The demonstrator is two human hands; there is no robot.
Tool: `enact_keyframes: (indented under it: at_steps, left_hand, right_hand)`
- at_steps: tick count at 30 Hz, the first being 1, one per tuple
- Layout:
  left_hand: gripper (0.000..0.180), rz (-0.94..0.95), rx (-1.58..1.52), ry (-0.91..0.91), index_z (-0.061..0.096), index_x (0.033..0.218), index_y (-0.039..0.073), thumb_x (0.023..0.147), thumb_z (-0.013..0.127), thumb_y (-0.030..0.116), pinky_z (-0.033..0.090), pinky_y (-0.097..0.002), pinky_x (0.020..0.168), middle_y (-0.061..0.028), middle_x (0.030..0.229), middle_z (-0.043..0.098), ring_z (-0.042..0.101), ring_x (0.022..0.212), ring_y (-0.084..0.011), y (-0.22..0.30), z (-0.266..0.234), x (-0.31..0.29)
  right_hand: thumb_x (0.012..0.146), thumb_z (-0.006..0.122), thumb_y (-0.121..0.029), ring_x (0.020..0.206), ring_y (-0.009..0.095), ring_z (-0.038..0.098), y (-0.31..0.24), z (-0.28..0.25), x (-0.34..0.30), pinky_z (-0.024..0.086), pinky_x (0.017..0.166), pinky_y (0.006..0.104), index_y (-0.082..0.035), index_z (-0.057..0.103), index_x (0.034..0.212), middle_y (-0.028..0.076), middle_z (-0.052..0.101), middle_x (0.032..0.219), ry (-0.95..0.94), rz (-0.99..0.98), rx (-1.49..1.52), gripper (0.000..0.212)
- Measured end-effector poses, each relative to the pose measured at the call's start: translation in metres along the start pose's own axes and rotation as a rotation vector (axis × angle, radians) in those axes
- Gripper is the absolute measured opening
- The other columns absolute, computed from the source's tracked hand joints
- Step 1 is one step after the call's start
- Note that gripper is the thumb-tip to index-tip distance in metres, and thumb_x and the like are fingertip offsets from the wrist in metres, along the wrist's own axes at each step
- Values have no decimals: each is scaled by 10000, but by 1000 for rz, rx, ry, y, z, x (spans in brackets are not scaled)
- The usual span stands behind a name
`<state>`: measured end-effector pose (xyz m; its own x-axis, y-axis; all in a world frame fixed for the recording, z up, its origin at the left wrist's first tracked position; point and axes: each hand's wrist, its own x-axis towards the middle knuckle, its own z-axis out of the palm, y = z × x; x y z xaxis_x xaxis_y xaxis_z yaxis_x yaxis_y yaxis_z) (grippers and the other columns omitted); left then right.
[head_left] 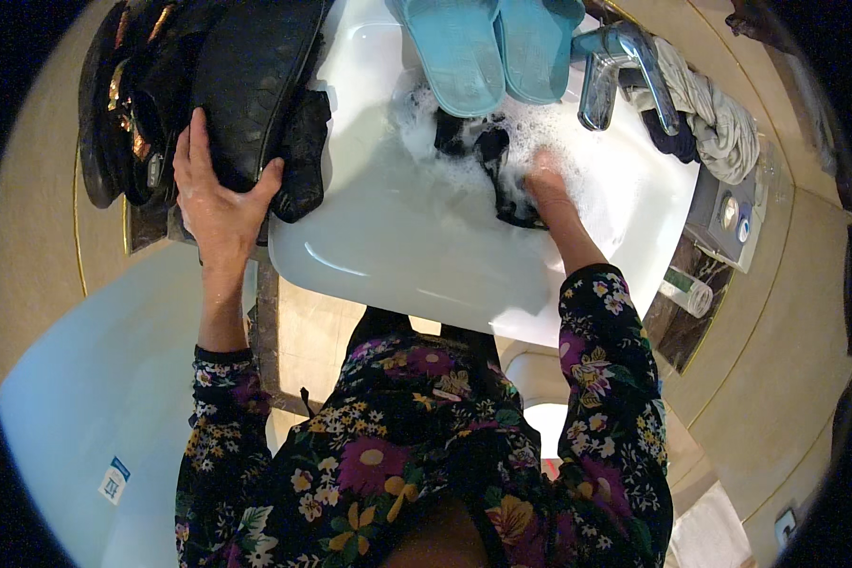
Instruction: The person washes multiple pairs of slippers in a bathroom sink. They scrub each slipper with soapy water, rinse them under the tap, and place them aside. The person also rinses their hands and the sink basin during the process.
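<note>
My left hand (216, 194) rests spread on a black quilted shoe (251, 85) that lies at the left rim of the white sink (398, 256). My right hand (546, 185) is down in the soapy water, fingers on a dark wet cloth (498, 161); foam hides the fingertips. A pair of light blue slippers (488, 47) lies across the far rim of the sink. The chrome tap (615, 71) stands just right of the slippers.
More dark shoes with gold trim (123, 104) are piled at the far left. A grey twisted towel (710, 114) lies beside the tap. A small bottle (686, 292) sits on the dark counter at right. A pale tub (85, 398) curves at lower left.
</note>
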<state>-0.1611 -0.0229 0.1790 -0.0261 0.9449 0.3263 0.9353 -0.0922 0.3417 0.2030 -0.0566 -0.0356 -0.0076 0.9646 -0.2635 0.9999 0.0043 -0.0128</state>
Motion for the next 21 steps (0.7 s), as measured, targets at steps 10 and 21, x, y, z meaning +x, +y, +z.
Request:
enact_keyframes:
  at_steps: [10,21]
  left_hand:
    - [712,-514,-950,-34,377,1306,7,683,643,225,383,-303,912,-143,1192,485,490,1053,-222,56,-64,-34]
    - [792,-838,-2066,-233,292,1331,9,798,399,586,446,-450,888,-219,1269,431,445,1155,-353,121,14,-119]
  right_hand:
    - [794,447,-74,732,402,545,22,-7,14,427,666,481,30,529,864,243,563,765,331,-192,377,150]
    - [812,590,-231,889,277,588,12,-151,-73,460,771,333,-3,584,1028,173,610,957,62,-194,997,313]
